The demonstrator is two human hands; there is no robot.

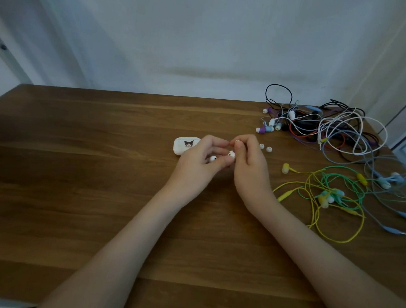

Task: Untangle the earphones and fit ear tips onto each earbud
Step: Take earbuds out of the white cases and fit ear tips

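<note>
White earbud (231, 154) sits above the middle of the tabletop (80, 171), pinched at the fingertips of your left hand (197, 163). A second white earbud (213, 158) is tucked under the same hand's curled fingers. Both are small, glossy and cordless, each showing a dark spot on its rounded face. Whether either already wears a tip is too small to tell.

Your right hand (249, 163) meets the left from the other side, fingers curled, thumb and forefinger pinched together just above the first earbud. What they hold, if anything, cannot be made out.

The step in hand looks to be seating a tip on a nozzle. Keep the earbud steady in the left fingers with the nozzle turned toward the right hand. Press the soft tip on squarely, rolling its rim round until it sits even, not forcing one side. Work low over the wood so a dropped tip does not bounce away.

Two loose white ear tips (269, 149) wait just beyond the right hand. A white charging case (186, 145) with a cartoon face lies just behind the left. Farther right, yellow and green wired earphones (328, 197) lie knotted together, in front of a bigger multicoloured cable tangle (292, 115) near the tabletop's far corner.
</note>
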